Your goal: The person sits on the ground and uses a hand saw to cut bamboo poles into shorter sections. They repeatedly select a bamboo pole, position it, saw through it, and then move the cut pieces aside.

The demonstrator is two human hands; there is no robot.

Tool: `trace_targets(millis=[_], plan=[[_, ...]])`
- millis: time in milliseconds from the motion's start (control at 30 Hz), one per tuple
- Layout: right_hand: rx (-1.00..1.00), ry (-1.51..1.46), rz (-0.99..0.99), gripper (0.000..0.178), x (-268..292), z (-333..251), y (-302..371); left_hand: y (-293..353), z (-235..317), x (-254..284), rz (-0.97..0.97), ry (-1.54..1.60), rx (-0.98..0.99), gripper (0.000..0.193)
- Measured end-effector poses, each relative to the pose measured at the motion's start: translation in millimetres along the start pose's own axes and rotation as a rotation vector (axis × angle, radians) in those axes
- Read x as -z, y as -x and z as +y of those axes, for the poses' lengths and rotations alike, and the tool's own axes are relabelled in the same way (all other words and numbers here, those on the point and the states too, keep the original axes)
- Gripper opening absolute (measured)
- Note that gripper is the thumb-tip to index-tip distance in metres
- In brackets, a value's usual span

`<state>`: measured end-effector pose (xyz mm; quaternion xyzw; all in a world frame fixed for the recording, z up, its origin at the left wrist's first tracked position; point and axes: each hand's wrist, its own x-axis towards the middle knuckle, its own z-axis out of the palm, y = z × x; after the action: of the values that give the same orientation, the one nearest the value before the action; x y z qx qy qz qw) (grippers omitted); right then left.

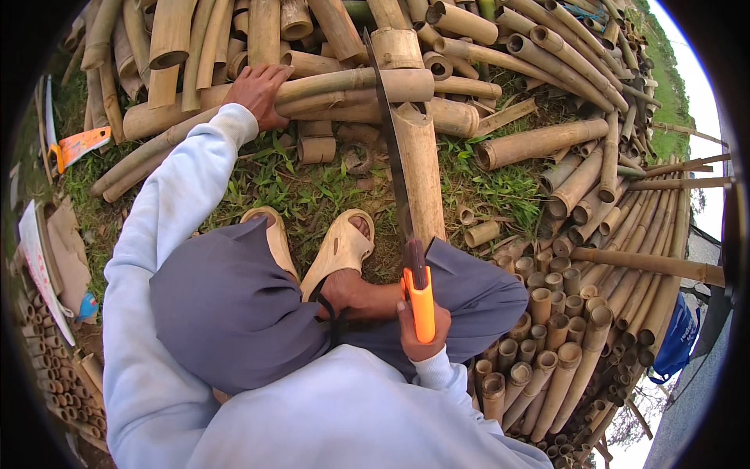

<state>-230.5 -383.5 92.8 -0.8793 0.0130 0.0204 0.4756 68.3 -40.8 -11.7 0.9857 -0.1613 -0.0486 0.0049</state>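
My right hand [424,328] is closed round the orange handle of a hand saw [400,184], held near my right knee. The saw's long dark blade points away from me and crosses the right part of a bamboo pole [328,84]; whether its teeth have cut in, I cannot tell. Farther left, my left hand [259,94] grips this pole, fingers wrapped over it. A second, thinner pole runs along its near side. Under the blade stands a thick split-topped bamboo piece [418,168], slanting toward my right leg.
Cut bamboo pieces [547,142] are heaped ahead and to the right. Short tubes [541,305] stand bundled beside my right knee. Another orange-handled saw [78,147] is at the far left, near a pale blade [39,262]. A blue bag [676,340] hangs at the right.
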Motion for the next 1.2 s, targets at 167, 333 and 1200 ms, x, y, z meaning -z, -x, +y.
trace_targets(millis=[167,333,1200], plan=[[0.009,-0.174,0.032,0.016,-46,22,-138,-9,12,3,-0.001,-0.004,-0.018,0.099],[-0.091,-0.131,0.002,0.025,-17,9,-41,2,-3,-2,0.050,-0.044,0.018,0.099],[-0.054,-0.134,0.023,0.022,-13,23,-35,1,0,5,0.003,-0.061,0.025,0.106]])
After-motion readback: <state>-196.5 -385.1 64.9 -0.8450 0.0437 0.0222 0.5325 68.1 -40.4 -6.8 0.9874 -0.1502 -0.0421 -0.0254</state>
